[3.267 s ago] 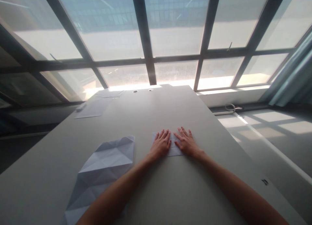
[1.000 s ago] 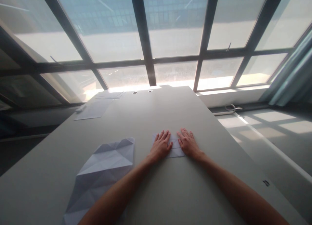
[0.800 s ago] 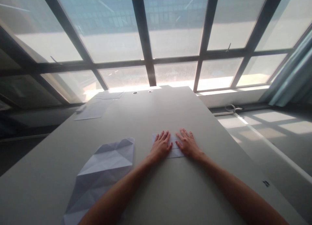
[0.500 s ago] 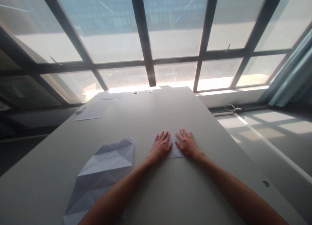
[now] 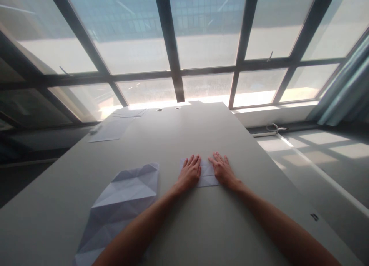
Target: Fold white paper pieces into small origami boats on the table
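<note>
A small folded sheet of white paper (image 5: 207,175) lies flat on the white table (image 5: 184,135), with crease lines across it. My left hand (image 5: 190,172) rests palm down on its left part, fingers stretched out. On the right part lies my right hand (image 5: 223,170), also flat with its fingers apart. Both hands hide the sides of the folded paper; the strip between them shows. To the left, partly under my left forearm, is a larger creased sheet of paper (image 5: 129,191), its folds standing slightly off the table.
Several flat paper sheets (image 5: 108,129) lie at the table's far left, with a small white object (image 5: 93,130) beside them. Two round holes sit near the far edge. A small dark mark (image 5: 314,217) is at the right edge. Large windows (image 5: 207,31) stand beyond.
Both thumbs have drawn in toward their hands, so more of the folded paper shows between them. The hands otherwise stay in place, and the larger sheet has not moved.
</note>
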The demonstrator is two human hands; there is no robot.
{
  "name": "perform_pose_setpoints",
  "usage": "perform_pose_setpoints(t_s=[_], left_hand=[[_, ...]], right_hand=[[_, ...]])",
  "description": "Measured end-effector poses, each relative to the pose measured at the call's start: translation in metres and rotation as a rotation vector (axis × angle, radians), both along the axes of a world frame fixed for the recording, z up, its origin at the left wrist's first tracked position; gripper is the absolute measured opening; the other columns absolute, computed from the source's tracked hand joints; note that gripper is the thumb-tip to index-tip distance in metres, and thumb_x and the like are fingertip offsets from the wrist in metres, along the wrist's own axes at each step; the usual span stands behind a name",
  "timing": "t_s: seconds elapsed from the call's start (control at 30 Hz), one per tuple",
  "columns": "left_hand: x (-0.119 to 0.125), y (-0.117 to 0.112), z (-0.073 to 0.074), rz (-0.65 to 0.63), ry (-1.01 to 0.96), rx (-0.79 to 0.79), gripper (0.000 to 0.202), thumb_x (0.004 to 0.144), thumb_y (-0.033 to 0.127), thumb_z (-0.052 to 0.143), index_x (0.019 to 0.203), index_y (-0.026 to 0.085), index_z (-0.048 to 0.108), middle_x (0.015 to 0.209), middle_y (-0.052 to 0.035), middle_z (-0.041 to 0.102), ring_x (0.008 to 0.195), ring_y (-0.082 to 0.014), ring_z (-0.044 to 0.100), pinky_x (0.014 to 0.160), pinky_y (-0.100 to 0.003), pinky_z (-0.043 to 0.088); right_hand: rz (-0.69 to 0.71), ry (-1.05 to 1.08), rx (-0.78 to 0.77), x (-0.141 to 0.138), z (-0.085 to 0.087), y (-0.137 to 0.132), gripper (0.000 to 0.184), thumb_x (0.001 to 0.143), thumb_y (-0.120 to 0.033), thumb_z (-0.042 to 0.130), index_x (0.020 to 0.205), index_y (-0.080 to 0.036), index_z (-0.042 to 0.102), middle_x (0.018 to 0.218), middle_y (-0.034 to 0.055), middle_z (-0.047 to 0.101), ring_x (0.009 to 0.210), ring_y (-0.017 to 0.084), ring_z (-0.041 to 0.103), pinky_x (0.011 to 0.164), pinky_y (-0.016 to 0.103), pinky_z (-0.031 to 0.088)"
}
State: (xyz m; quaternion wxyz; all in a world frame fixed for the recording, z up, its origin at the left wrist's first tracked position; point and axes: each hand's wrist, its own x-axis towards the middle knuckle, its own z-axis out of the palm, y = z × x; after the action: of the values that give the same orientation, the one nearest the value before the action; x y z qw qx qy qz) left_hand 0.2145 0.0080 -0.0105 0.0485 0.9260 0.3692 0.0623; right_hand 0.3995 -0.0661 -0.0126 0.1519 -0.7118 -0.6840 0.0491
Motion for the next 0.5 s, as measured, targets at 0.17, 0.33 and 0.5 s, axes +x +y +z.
perform_pose_setpoints(t_s=[0.17, 0.33, 0.5], left_hand=[[-0.001, 0.001, -0.001, -0.016, 0.019, -0.004, 0.055, 0.1, 0.035, 0.026, 0.152, 0.017, 0.028, 0.159, -0.0052, 0.023, 0.148, -0.0236, 0.013, 0.12, -0.044, 0.012], [-0.003, 0.008, -0.001, -0.055, 0.071, -0.06, 0.061, 0.098, 0.038, 0.032, 0.153, 0.014, 0.024, 0.161, -0.0082, 0.015, 0.149, -0.0263, 0.006, 0.12, -0.046, 0.009], [-0.007, 0.017, 0.005, -0.122, 0.138, -0.177, 0.072, 0.095, 0.045, 0.037, 0.155, 0.01, 0.015, 0.162, -0.011, 0.004, 0.148, -0.0274, -0.004, 0.119, -0.047, 0.005]], right_hand=[[-0.004, -0.002, -0.016, 0.0, 0.001, 0.0, 0.055, 0.091, -0.01, 0.03, 0.143, -0.022, 0.047, 0.156, 0.0109, 0.031, 0.146, 0.021, 0.018, 0.117, 0.047, 0.006], [0.003, 0.0, 0.001, 0.0, 0.001, 0.0, 0.054, 0.092, -0.01, 0.03, 0.142, -0.021, 0.047, 0.155, 0.012, 0.033, 0.145, 0.021, 0.02, 0.117, 0.047, 0.008], [-0.004, 0.005, 0.003, 0.001, 0.0, 0.001, 0.052, 0.094, -0.012, 0.028, 0.141, -0.021, 0.047, 0.155, 0.0119, 0.033, 0.145, 0.021, 0.02, 0.117, 0.047, 0.009]])
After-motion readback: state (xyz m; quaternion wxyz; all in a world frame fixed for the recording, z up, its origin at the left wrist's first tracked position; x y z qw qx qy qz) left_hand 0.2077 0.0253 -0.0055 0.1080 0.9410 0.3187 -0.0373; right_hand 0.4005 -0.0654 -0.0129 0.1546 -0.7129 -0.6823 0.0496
